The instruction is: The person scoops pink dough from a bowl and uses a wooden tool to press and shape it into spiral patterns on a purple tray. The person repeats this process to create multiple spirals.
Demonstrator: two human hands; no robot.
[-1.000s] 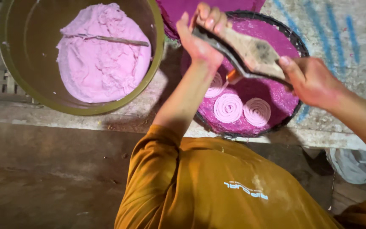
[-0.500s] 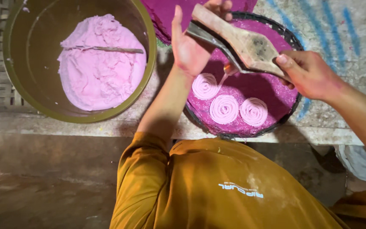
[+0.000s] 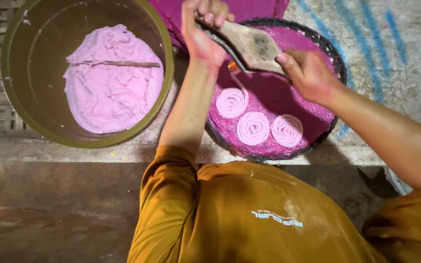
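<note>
**Both hands on the wooden press over the pink tray**

Nearest me, the mustard-orange shirt fills the lower frame. Beyond it, three soft coiled spirals lie side by side on the round woven tray, its magenta mat grainy. A thin dough strand hangs from the worn wooden press, held low so the coil lands neatly. My left hand grips one end, fingers curled; my right hand clamps the other. Farther left, the olive tub holds pale, lumpy dough crossed by a stick.
</note>
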